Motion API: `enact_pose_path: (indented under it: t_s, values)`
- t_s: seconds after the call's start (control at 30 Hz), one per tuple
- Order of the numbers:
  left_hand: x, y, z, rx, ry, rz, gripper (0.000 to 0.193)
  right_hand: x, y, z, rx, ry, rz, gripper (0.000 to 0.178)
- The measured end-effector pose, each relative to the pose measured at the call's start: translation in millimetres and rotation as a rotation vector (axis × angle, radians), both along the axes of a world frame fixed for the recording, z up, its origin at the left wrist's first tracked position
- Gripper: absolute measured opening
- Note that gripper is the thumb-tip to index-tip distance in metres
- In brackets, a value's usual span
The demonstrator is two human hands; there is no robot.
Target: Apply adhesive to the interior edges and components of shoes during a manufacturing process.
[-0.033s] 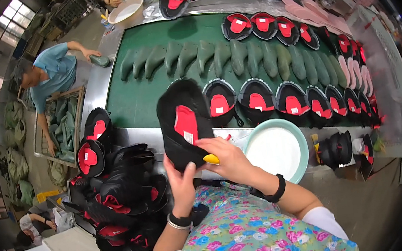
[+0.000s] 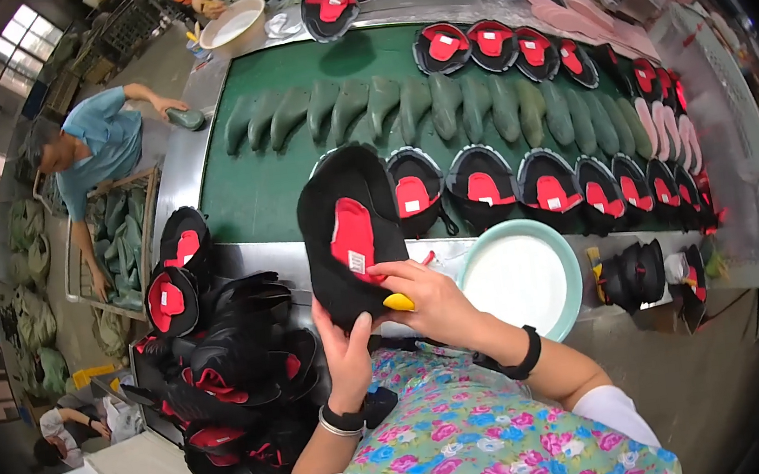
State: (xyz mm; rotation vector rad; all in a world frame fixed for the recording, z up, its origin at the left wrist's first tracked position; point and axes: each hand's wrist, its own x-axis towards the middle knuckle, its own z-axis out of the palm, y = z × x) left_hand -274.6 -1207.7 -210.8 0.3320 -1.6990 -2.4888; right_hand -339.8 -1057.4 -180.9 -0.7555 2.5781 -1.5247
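My left hand (image 2: 347,358) grips the lower end of a black shoe upper (image 2: 383,201), thumb on the near side, holding it raised above the bench edge. Inside the upper, a red lining (image 2: 351,231) bears a small white label. My right hand (image 2: 429,299) is closed at the upper's right edge, its fingertips against the red lining near the label. From under its palm sticks the rounded yellow end of a tool (image 2: 398,302); the rest is hidden by the fingers. Just right of this hand stands a pale green bowl (image 2: 571,264) of white liquid.
A green belt (image 2: 254,204) carries a row of green shoe lasts (image 2: 383,105) and rows of black uppers (image 2: 485,189). More uppers are heaped (image 2: 225,358) at my left. A co-worker in a blue shirt (image 2: 100,128) reaches into a crate of lasts (image 2: 124,252). Pink insoles (image 2: 574,13) lie far right.
The view has shifted very slightly. Both hands keep their hold, and the upper's opening looks slightly wider.
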Motion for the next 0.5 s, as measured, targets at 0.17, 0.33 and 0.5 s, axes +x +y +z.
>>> enact_pose_path:
  t_s: [0.17, 0.33, 0.5]
  values:
    - [22, -43, 4, 0.111, 0.113, -0.076, 0.063, 27, 18, 31, 0.071, 0.045, 0.211, 0.039]
    - [52, -53, -21, -0.385, 0.07, -0.186, 0.071, 57, 27, 47, 0.078, -0.275, 0.475, 0.033]
    - [86, -54, -55, -0.621, -0.124, -0.426, 0.066, 91, 86, 23, -0.063, -0.201, 0.034, 0.023]
